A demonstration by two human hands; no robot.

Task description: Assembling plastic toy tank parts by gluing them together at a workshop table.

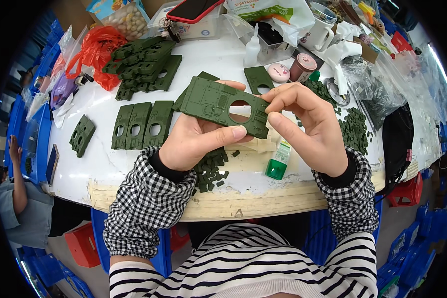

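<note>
I hold a flat green plastic plate [218,105] with a round hole in it up above the white table [104,164], between both of my hands. My left hand [196,139] carries it from below, with the thumb pressed along its near edge and the fingers curled behind it, so the grip is closed firmly on the part. My right hand [310,126] pinches the plate's right end between thumb and forefinger, a narrow grip just beside the hole. The plate tilts slightly, its left end higher than its right. Below my left wrist lies a loose heap of small green pieces [211,171] on the table, and just beside it, under my right hand, stands a small green bottle [278,161]. Further left, three matching green plates [141,126] lie side by side, flat, each with its own hole, and behind them a stack of more green plates [144,64] rests near an orange plastic bag [99,49]. A pile of dark green bits [352,129] lies to the right of my right hand
</note>
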